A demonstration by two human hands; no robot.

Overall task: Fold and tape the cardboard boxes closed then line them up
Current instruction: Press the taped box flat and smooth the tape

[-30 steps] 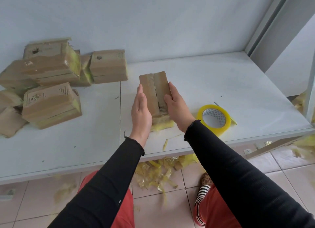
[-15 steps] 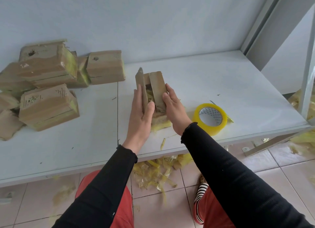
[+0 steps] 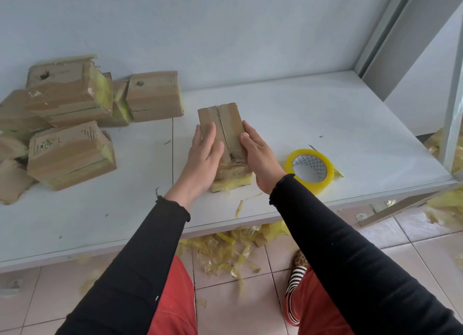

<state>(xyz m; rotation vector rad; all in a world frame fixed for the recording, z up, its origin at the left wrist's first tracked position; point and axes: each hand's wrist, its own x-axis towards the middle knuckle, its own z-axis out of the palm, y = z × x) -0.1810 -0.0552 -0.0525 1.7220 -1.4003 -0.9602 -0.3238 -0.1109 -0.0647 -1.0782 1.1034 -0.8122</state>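
Standing near the front of the white table [image 3: 288, 114], just left of a yellow roll of clear packing tape [image 3: 310, 170], a small brown cardboard box [image 3: 226, 124] with its two top flaps folded shut is pressed from both sides. The left flap is covered by the flat, straight-fingered left hand [image 3: 204, 157], while the right edge is pressed by the flat right hand [image 3: 260, 159]. A heap of taped brown cardboard boxes [image 3: 72, 131] is seen at the table's far left.

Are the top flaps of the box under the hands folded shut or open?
Folded shut: both flaps of the box lie flat, meeting along a centre seam, with the left hand and right hand pressing them down.
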